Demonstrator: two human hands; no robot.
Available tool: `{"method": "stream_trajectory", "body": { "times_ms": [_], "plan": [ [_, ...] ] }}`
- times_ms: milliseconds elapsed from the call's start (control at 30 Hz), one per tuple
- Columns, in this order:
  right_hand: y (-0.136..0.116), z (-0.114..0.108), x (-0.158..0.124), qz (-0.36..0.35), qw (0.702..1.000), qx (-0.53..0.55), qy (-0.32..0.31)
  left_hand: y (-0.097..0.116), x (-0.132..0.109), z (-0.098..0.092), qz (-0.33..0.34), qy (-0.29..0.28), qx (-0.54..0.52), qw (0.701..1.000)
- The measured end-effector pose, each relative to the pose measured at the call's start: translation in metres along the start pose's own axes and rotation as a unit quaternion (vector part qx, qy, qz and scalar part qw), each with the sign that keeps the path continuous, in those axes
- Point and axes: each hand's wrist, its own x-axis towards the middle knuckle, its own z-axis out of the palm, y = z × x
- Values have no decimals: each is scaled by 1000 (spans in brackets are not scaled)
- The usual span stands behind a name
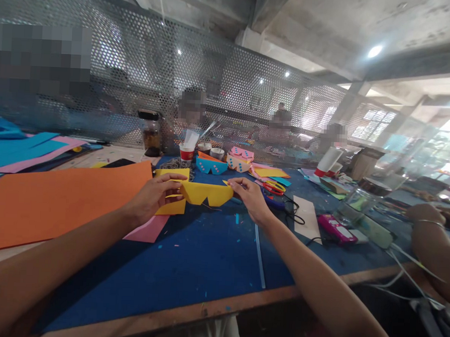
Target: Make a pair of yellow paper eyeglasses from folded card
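While left hand point(153, 195) pinches one end and right hand point(250, 197) the other, yellow cutout point(204, 192) hangs just above blue mat point(205, 258), mid-table. Outline looks already cut; face bare, no dots yet, unlike blue piece point(211, 166) farther back. Scissors point(273, 187) lie just right.

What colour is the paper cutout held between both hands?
The paper cutout is yellow; head view.

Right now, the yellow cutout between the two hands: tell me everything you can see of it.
The yellow cutout is a mask-like strip, apparently thin craft paper, straight along the top, notched and zigzag below. It is held level, lengthwise left to right, above the blue mat. The left hand pinches its left end, the right hand its right end.
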Motion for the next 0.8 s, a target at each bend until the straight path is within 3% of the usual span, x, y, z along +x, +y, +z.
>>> {"method": "stream_trajectory", "body": {
  "times_ms": [800],
  "plan": [
    [-4,3,-3,5,1000,9,-2,0,-3,2,25,21,81,996]
  ]
}}
